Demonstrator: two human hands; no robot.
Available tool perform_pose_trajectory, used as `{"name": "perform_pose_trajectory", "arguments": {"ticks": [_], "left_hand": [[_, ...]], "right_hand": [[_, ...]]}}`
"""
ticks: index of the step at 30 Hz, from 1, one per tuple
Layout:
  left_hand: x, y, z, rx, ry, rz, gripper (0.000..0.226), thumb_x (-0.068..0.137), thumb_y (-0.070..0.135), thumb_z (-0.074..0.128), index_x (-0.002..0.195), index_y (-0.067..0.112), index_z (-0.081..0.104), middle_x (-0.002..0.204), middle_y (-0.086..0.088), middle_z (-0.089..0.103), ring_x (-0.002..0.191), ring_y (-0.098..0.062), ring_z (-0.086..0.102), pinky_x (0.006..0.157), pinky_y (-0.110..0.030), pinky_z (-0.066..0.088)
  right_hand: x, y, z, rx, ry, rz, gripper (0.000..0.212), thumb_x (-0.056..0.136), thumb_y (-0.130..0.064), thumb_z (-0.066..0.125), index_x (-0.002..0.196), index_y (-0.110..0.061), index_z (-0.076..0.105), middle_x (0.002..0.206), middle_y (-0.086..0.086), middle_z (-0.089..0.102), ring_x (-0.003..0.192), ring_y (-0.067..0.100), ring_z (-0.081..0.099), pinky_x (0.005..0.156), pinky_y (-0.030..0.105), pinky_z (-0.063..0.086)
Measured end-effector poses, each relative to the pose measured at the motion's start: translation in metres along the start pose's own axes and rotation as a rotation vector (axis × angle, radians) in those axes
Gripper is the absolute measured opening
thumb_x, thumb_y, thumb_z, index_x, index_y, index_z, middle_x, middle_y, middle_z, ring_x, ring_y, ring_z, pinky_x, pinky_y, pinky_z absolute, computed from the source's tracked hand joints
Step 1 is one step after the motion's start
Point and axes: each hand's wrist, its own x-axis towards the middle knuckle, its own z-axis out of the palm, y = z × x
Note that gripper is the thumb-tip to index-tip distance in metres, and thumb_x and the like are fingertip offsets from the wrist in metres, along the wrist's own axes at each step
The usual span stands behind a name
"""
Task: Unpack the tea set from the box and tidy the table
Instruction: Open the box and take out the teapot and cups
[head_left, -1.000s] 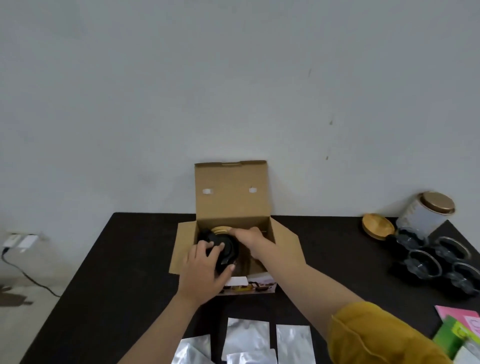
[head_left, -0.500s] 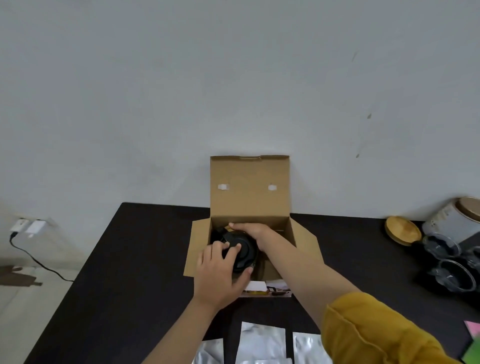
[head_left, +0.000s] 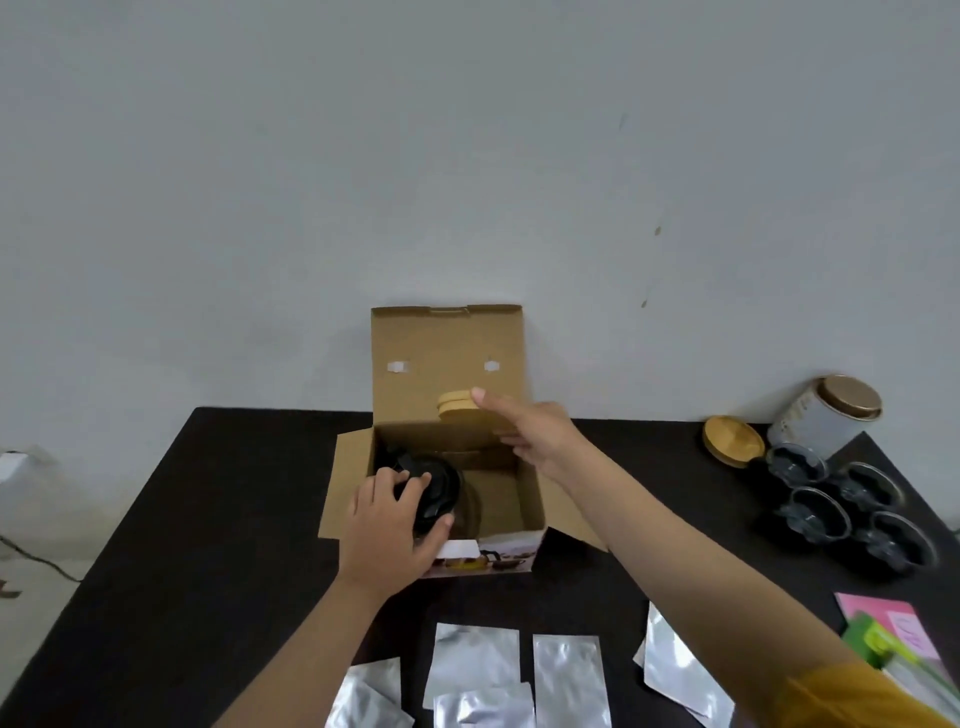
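The open cardboard box stands near the middle of the black table, its tall lid flap upright against the pale wall and its side flaps splayed outward. Inside, toward its left side, sits a glass teapot with a round black lid, its clear body only faintly visible below the lid. The left hand rests on it, fingers curled over the black lid and thumb pressed against its near side. The right side of the box interior shows bare brown cardboard.

The right hand is raised above the box's far right corner and pinches a round wooden lid between thumb and fingers, holding it in front of the lid flap, clear of the box walls.

The printed front panel of the box faces the person. Just in front of it lie several silver foil pouches, spread along the near table edge. To the right, well apart from the box, a black tray of four glass cups sits near the table's right edge, with a second wooden lid and a tilted white canister beside it at the far corner. Pink and green packets lie at the near right. Bare tabletop spreads to the left of the box and between the box and the cups.
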Motion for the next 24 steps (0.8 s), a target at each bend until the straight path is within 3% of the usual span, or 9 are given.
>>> {"name": "perform_pose_trajectory", "arguments": {"ticks": [2, 5, 8, 11, 16, 20, 24], "left_hand": [[0.0, 0.001, -0.001, -0.006, -0.009, 0.005, 0.056, 0.08, 0.059, 0.049, 0.114, 0.017, 0.065, 0.099, -0.004, 0.055, 0.085, -0.02, 0.055, 0.066, -0.028, 0.045], [0.001, 0.001, -0.001, -0.014, -0.027, -0.011, 0.058, 0.08, 0.059, 0.047, 0.115, 0.016, 0.065, 0.099, -0.004, 0.054, 0.082, -0.02, 0.054, 0.063, -0.029, 0.047], [0.003, 0.004, -0.002, 0.008, -0.01, -0.023, 0.058, 0.08, 0.061, 0.047, 0.11, 0.015, 0.066, 0.096, -0.003, 0.052, 0.079, -0.019, 0.052, 0.06, -0.029, 0.046], [0.007, 0.02, -0.003, 0.0, 0.032, -0.096, 0.058, 0.079, 0.063, 0.046, 0.1, 0.013, 0.066, 0.092, -0.005, 0.053, 0.078, -0.022, 0.051, 0.061, -0.029, 0.043], [0.014, 0.05, 0.002, 0.017, 0.071, -0.288, 0.066, 0.078, 0.068, 0.041, 0.09, 0.008, 0.064, 0.086, -0.011, 0.052, 0.072, -0.024, 0.048, 0.061, -0.027, 0.036], [0.013, 0.058, 0.009, 0.061, 0.059, -0.35, 0.068, 0.077, 0.068, 0.041, 0.094, 0.005, 0.061, 0.09, -0.014, 0.05, 0.074, -0.027, 0.048, 0.06, -0.029, 0.039], [0.01, 0.064, 0.012, 0.116, 0.084, -0.34, 0.067, 0.078, 0.066, 0.043, 0.094, 0.003, 0.058, 0.09, -0.016, 0.049, 0.074, -0.031, 0.05, 0.055, -0.029, 0.04]], "right_hand": [[-0.01, 0.005, -0.031, 0.025, 0.129, -0.077, 0.073, 0.062, -0.054, 0.081, 0.117, -0.012, 0.057, 0.124, 0.005, 0.06, 0.114, 0.023, 0.055, 0.102, 0.035, 0.041], [-0.016, 0.024, -0.086, 0.037, 0.353, -0.121, 0.08, 0.063, -0.049, 0.083, 0.124, -0.004, 0.055, 0.121, 0.005, 0.059, 0.11, 0.022, 0.054, 0.094, 0.033, 0.043], [-0.016, 0.055, -0.139, -0.021, 0.557, -0.069, 0.089, 0.062, -0.05, 0.084, 0.127, 0.001, 0.051, 0.114, 0.005, 0.056, 0.11, 0.025, 0.054, 0.086, 0.034, 0.043], [-0.005, 0.092, -0.174, -0.135, 0.674, 0.021, 0.09, 0.051, -0.06, 0.084, 0.115, -0.002, 0.059, 0.109, 0.009, 0.062, 0.099, 0.024, 0.058, 0.078, 0.034, 0.047], [0.018, 0.135, -0.202, -0.357, 0.698, 0.099, 0.101, 0.054, -0.062, 0.081, 0.13, -0.003, 0.051, 0.13, 0.014, 0.054, 0.12, 0.032, 0.05, 0.094, 0.042, 0.047], [0.037, 0.153, -0.201, -0.431, 0.632, -0.028, 0.104, 0.057, -0.055, 0.085, 0.14, -0.01, 0.041, 0.142, 0.01, 0.045, 0.134, 0.03, 0.035, 0.102, 0.046, 0.04], [0.055, 0.164, -0.199, -0.522, 0.593, -0.092, 0.106, 0.054, -0.048, 0.089, 0.14, -0.011, 0.039, 0.14, 0.008, 0.047, 0.133, 0.029, 0.034, 0.103, 0.048, 0.039]]}}
